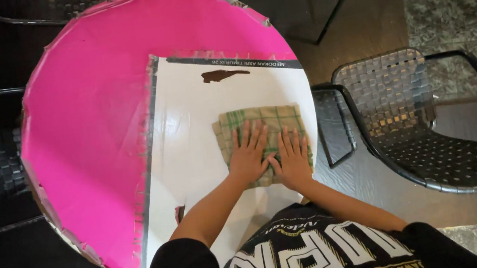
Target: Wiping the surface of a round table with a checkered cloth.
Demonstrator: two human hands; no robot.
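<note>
A round surface (92,111) covered in bright pink, with a white sheet (197,108) laid over its right part, fills the view from above. Black woven-seat chairs stand around it; one chair (429,119) is well to the right of the fingers. A folded green-and-tan checked cloth (258,122) lies on the white sheet, directly under the fingers. Both arms reach forward, side by side. The left hand (248,157) and right hand (293,160) press flat on the cloth, fingers spread open, gripping nothing. A small brown mark (221,75) sits beyond the fingertips.
</note>
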